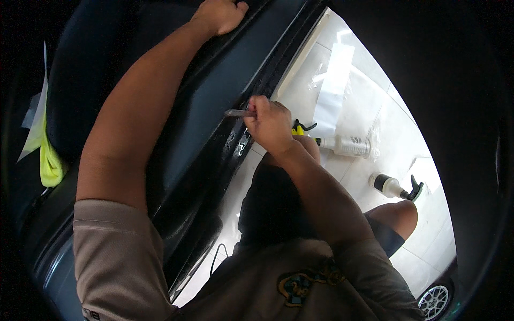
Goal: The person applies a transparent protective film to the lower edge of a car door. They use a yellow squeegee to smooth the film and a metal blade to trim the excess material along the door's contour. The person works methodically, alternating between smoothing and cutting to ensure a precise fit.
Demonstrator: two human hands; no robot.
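My right hand [269, 124] is closed around a slim, greyish, see-through tool [239, 113] whose narrow end points left over the car's dark door sill [214, 140]. The tool's exact kind cannot be made out. Water or foam drops [240, 143] glisten on the black trim just below that fist. Farther ahead, my left hand [220, 16] rests with curled fingers at the edge of dark car trim, beside the seat. What those fingers grip, if anything, is hidden in the shadow.
A white spray bottle [350, 145] lies on the pale tiled floor [396, 128] beside my knee. Another bottle with a dark label [386, 185] lies nearer. A yellow-green cloth [51, 166] hangs at the left. The dark open door [471, 107] bounds the right, with a wheel [435, 302] below.
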